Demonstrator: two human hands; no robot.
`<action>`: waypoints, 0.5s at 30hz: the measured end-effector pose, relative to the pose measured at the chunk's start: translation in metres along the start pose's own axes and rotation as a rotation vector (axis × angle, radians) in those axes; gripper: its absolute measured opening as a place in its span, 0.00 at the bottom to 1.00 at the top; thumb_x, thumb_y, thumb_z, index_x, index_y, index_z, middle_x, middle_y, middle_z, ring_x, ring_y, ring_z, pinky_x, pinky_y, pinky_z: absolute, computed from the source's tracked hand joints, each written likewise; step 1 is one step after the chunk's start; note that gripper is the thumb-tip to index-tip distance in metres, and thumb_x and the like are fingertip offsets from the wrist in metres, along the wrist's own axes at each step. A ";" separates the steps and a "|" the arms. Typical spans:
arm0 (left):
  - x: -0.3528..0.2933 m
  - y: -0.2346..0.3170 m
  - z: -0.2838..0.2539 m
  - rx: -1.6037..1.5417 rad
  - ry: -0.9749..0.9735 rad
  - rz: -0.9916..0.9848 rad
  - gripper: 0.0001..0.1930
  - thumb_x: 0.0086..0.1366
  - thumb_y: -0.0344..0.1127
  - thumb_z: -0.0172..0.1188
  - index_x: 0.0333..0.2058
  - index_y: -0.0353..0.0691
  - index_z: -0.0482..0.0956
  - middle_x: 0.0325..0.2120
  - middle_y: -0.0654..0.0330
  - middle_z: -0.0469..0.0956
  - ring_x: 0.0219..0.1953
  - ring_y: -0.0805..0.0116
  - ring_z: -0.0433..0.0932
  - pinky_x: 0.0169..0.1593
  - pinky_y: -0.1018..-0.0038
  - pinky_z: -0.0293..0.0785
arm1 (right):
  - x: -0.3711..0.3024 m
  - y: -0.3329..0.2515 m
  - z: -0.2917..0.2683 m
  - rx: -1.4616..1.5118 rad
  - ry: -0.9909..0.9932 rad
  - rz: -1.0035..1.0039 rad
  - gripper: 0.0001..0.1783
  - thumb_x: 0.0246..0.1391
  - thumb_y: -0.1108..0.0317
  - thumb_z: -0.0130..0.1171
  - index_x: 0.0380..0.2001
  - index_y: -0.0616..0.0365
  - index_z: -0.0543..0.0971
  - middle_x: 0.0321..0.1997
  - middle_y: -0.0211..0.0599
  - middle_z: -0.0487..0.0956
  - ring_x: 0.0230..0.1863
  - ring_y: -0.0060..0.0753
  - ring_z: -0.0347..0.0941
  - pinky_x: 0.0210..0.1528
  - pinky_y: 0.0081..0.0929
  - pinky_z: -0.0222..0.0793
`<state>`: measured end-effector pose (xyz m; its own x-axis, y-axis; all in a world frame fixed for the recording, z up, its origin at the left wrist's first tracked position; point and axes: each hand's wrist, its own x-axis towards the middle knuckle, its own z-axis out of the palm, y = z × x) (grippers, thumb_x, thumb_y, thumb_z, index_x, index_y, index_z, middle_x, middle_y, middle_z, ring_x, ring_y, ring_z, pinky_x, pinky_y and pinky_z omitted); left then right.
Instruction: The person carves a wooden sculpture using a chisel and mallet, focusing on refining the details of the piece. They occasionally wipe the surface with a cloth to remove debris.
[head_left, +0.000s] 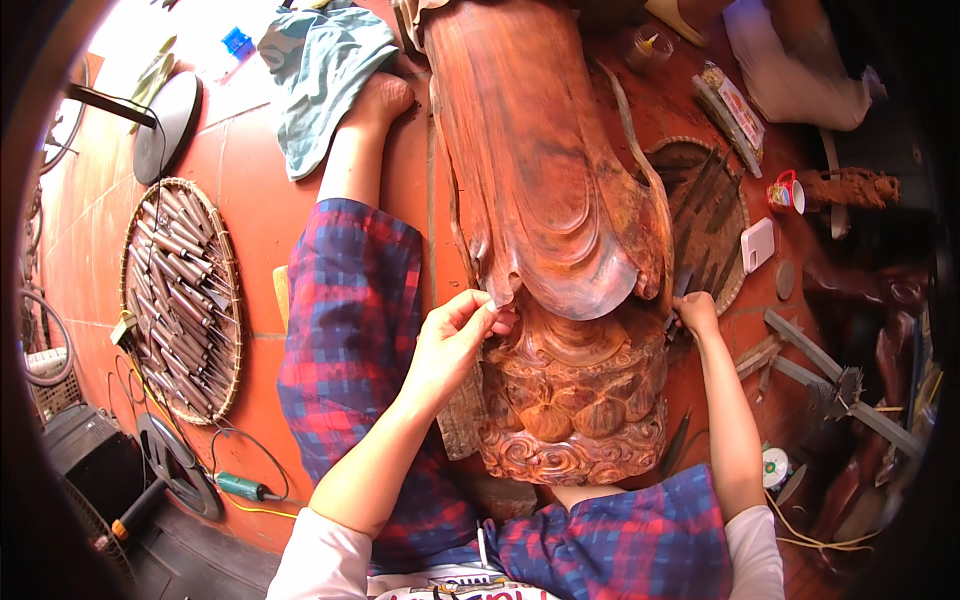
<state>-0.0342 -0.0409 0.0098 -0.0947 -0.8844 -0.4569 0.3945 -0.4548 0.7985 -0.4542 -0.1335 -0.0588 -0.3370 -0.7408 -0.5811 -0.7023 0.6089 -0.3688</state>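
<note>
A large carved figure of reddish-brown wood [530, 130] lies lengthwise in front of me, with smooth robe folds and a base of rounded and swirling shapes at its near end. At the left edge of the folds, my left hand [455, 340] is closed in a pinch against the wood; a small pale bit shows at the fingertips, too small to name. My right hand [697, 312] is closed beside the carving's right edge. Something dark shows by its fingers, and I cannot make out what it is.
A round basket [238, 300] of carving tools lies left; another shallow basket [735, 275] with dark tools lies right. Near it are a red-and-white mug [786, 193], a white case [757, 246] and metal bars [800, 345]. A green-handled tool [240, 487] with cords lies at lower left.
</note>
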 end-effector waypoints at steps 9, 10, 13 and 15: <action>-0.002 0.000 0.005 -0.034 0.006 -0.026 0.08 0.73 0.35 0.56 0.39 0.35 0.78 0.36 0.60 0.83 0.37 0.77 0.79 0.49 0.76 0.73 | -0.088 -0.069 -0.073 1.011 -0.188 -0.190 0.07 0.69 0.64 0.53 0.35 0.50 0.68 0.29 0.33 0.77 0.15 0.10 0.62 0.16 0.11 0.54; -0.003 0.001 0.004 -0.032 0.013 -0.025 0.08 0.73 0.34 0.56 0.39 0.35 0.78 0.35 0.60 0.83 0.37 0.78 0.79 0.49 0.76 0.73 | -0.101 -0.080 -0.070 1.032 -0.154 -0.241 0.07 0.70 0.63 0.52 0.36 0.51 0.69 0.30 0.34 0.77 0.17 0.13 0.64 0.17 0.11 0.57; -0.003 -0.001 0.002 -0.029 0.035 -0.024 0.09 0.73 0.35 0.56 0.39 0.34 0.78 0.35 0.61 0.83 0.36 0.78 0.78 0.48 0.77 0.73 | -0.139 -0.110 -0.070 1.011 -0.296 -0.393 0.10 0.71 0.60 0.48 0.37 0.52 0.69 0.33 0.40 0.78 0.20 0.17 0.70 0.19 0.13 0.64; -0.003 -0.002 0.001 -0.014 0.042 -0.008 0.09 0.73 0.35 0.56 0.39 0.34 0.78 0.34 0.61 0.82 0.36 0.79 0.78 0.47 0.78 0.73 | -0.163 -0.128 -0.063 0.979 -0.425 -0.498 0.14 0.73 0.58 0.43 0.37 0.56 0.70 0.35 0.48 0.80 0.23 0.24 0.76 0.23 0.17 0.71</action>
<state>-0.0362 -0.0375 0.0098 -0.0594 -0.8756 -0.4793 0.4067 -0.4598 0.7895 -0.3482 -0.1088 0.1287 0.2042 -0.9169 -0.3429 0.1455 0.3748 -0.9156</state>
